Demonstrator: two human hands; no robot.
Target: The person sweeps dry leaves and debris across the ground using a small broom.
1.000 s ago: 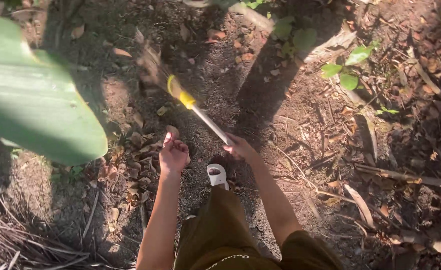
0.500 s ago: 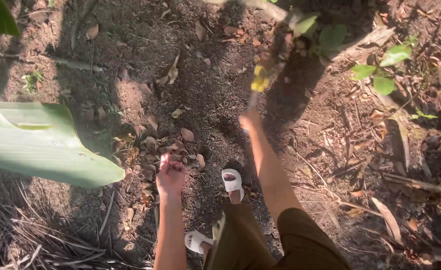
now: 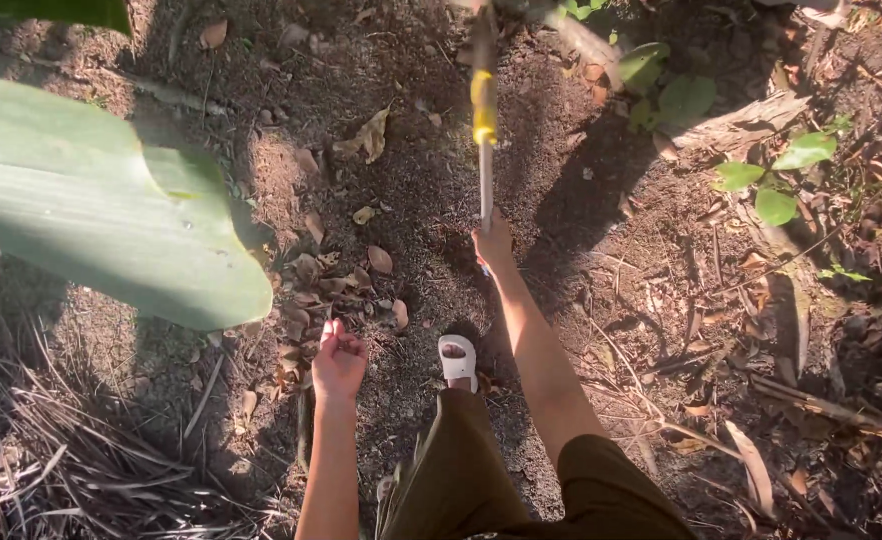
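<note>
Ahead, the broom (image 3: 483, 140) points straight away from the person, its pale thin handle running up the middle of the view to a yellow collar, with the blurred head reaching the top edge over dark bare soil. Open ground lies on both sides of the handle, a strip of shaded earth with only scattered leaves on it. The right hand (image 3: 494, 243) grips the near end of the handle, fingers wrapped round it. The left hand (image 3: 338, 362) hangs free lower left, fingers curled loosely into the palm and grasping nothing, well apart from the broom. Between the two arms a white sandal (image 3: 457, 361) stands on the soil, above an olive-green trouser leg (image 3: 451, 470). A heap of dry brown leaves (image 3: 326, 280) lies just beyond the left hand. Further left, a broad green banana leaf (image 3: 91, 210) hangs across that side. Dry grass stalks (image 3: 51, 460) crowd the lower left corner; small green plants (image 3: 761, 180) and fallen sticks (image 3: 831, 405) fill the right.
</note>
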